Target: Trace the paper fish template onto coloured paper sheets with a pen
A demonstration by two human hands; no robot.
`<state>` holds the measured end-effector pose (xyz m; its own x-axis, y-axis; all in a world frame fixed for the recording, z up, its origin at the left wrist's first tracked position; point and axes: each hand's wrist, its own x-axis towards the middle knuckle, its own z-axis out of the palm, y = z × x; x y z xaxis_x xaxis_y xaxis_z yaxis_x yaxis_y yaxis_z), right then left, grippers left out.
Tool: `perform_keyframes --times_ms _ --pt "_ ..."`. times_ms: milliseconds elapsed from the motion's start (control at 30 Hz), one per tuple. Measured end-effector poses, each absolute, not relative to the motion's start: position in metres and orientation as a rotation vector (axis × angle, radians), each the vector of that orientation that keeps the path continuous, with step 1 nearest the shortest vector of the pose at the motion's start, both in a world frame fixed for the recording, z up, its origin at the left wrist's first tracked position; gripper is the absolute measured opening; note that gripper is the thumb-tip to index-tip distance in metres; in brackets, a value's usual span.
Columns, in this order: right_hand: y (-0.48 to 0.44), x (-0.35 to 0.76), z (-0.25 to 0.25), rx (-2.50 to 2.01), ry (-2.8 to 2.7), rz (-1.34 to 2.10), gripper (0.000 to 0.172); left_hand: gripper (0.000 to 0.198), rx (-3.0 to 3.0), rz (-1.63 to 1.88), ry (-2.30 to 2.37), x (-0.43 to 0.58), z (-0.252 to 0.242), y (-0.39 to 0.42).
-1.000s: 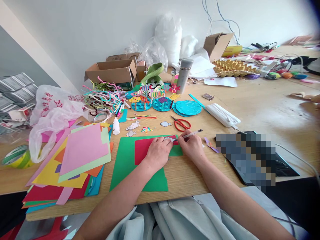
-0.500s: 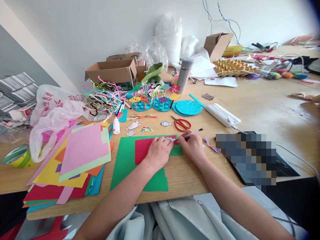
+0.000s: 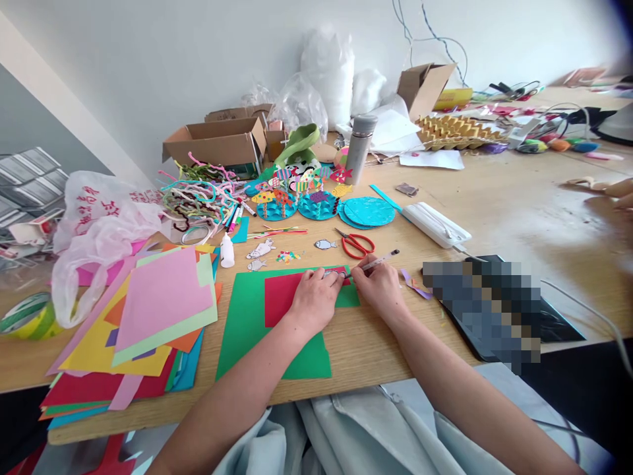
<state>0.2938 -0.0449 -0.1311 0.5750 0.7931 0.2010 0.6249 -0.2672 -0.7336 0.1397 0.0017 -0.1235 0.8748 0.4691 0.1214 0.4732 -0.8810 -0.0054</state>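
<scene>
On a sheet of red paper (image 3: 279,300), my left hand (image 3: 316,297) lies flat, pressing down a small pale paper cutout (image 3: 332,271) mostly hidden by the fingers. The red sheet rests on a larger green sheet (image 3: 242,330). My right hand (image 3: 378,285) is closed round a slim pen (image 3: 383,258), its tip near the cutout's edge. Just beyond the hands lie white fish cutouts, one a fish cutout (image 3: 325,244) beside red-handled scissors (image 3: 358,244). Small coloured bits (image 3: 287,256) are scattered to the left of it.
Stacked coloured paper (image 3: 163,303) and a plastic bag (image 3: 99,231) fill the left side. Behind are a white glue bottle (image 3: 227,252), blue discs (image 3: 368,212) with decorated fish nearby, and a grey flask (image 3: 361,148). A white power strip (image 3: 436,225) lies right.
The whole view has shifted slightly, so the objects sit a little further left. Both hands keep almost the same pose, with the pen still at the cutout.
</scene>
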Motion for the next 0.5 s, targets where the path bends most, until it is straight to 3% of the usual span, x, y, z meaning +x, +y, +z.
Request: perform_keyframes --times_ms 500 --pt "-0.0437 0.2976 -0.1306 -2.021 -1.097 0.242 0.015 0.04 -3.004 -0.174 -0.753 0.1405 -0.1249 0.0013"
